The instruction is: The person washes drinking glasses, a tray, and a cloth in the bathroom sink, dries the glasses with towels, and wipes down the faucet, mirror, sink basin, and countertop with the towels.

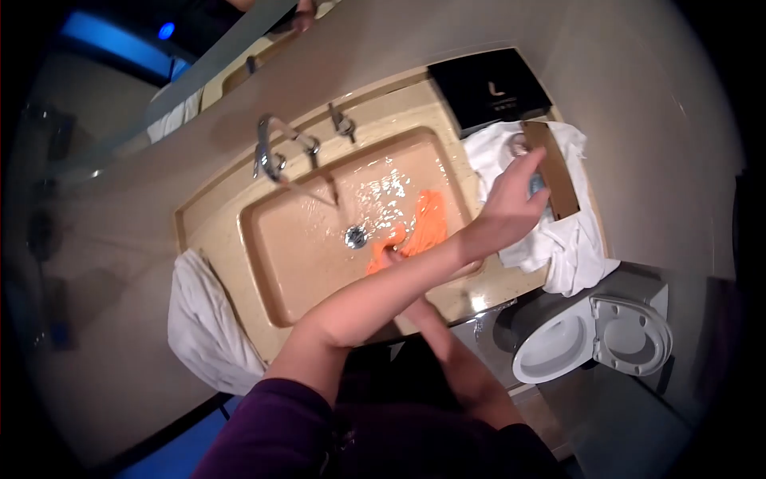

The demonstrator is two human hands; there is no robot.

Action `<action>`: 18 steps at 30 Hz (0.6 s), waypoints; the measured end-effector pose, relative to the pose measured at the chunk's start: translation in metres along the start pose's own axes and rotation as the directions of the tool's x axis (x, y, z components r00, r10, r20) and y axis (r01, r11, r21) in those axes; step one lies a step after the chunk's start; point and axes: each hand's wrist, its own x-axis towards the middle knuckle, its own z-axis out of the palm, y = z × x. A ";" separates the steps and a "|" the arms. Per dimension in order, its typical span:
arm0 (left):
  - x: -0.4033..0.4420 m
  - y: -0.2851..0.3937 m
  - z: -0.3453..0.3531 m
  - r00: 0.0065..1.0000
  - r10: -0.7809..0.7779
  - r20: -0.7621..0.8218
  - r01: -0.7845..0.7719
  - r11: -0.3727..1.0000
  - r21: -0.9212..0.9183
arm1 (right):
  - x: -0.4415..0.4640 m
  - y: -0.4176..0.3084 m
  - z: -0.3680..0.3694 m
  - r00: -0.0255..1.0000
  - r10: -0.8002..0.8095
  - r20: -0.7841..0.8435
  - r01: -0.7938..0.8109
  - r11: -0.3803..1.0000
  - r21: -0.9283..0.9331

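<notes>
My left hand reaches across to the right, over a brown tray lying on a white towel. Its thumb and fingers are apart, with a small bluish item showing between them; whether they touch it I cannot tell. Crossing underneath the left forearm, my right hand is down in the sink. It grips a wet orange cloth, which spreads to the right of the drain. My left forearm hides part of that hand.
Water runs from the curved faucet, with a handle beside it. A black box lies at the counter's back right. Another white towel hangs over the left edge. A toilet with raised lid stands at lower right.
</notes>
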 end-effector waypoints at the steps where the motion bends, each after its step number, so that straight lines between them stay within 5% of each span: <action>1: -0.021 -0.002 -0.032 0.997 -0.004 0.078 0.003 1.000 0.012 | 0.002 0.012 0.006 0.973 0.179 0.142 -0.225 0.863 0.453; 2: -0.043 -0.010 -0.066 0.988 -0.006 0.155 0.003 1.000 0.019 | 0.001 0.021 0.007 0.895 0.280 0.346 -0.444 0.493 0.748; 4: -0.089 -0.032 -0.130 0.991 -0.130 0.023 0.117 0.949 0.291 | -0.001 -0.004 -0.050 0.990 0.029 0.141 -0.096 0.865 0.493; 5: -0.111 -0.051 -0.168 0.991 -0.108 0.078 0.060 0.883 0.465 | 0.016 -0.032 -0.089 0.937 0.030 0.348 -0.223 0.818 0.530; 6: -0.131 -0.065 -0.202 0.985 -0.101 0.137 -0.006 0.785 0.620 | 0.023 -0.045 -0.106 0.928 0.032 0.371 -0.235 0.823 0.517; 9: -0.187 -0.065 -0.253 0.949 -0.193 0.248 0.089 0.922 0.376 | 0.051 -0.080 -0.133 0.759 -0.022 0.651 -0.246 0.916 0.318; 11: -0.218 -0.066 -0.270 0.788 -0.547 0.283 0.506 0.837 0.208 | 0.059 -0.078 -0.113 0.770 0.028 0.637 -0.303 0.895 0.327; 12: -0.231 -0.067 -0.274 0.793 -0.544 0.275 0.509 0.839 0.192 | 0.062 -0.076 -0.103 0.792 0.069 0.606 -0.348 0.868 0.355; 13: -0.244 -0.067 -0.276 0.776 -0.606 0.176 0.586 0.796 0.152 | 0.068 -0.075 -0.096 0.864 -0.005 0.504 -0.002 1.000 0.013; 14: -0.256 -0.068 -0.278 0.743 -0.665 0.079 0.657 0.746 0.103 | 0.067 -0.064 -0.086 0.856 -0.005 0.517 0.003 1.000 0.004; 16: -0.285 -0.074 -0.288 0.721 -0.686 -0.096 0.682 0.727 -0.076 | 0.058 -0.030 -0.062 0.857 -0.249 0.450 0.471 0.731 -0.493; 18: -0.305 -0.080 -0.305 0.655 -0.713 -0.250 0.669 0.701 -0.246 | 0.055 -0.013 -0.047 0.855 -0.229 0.465 0.462 0.745 -0.482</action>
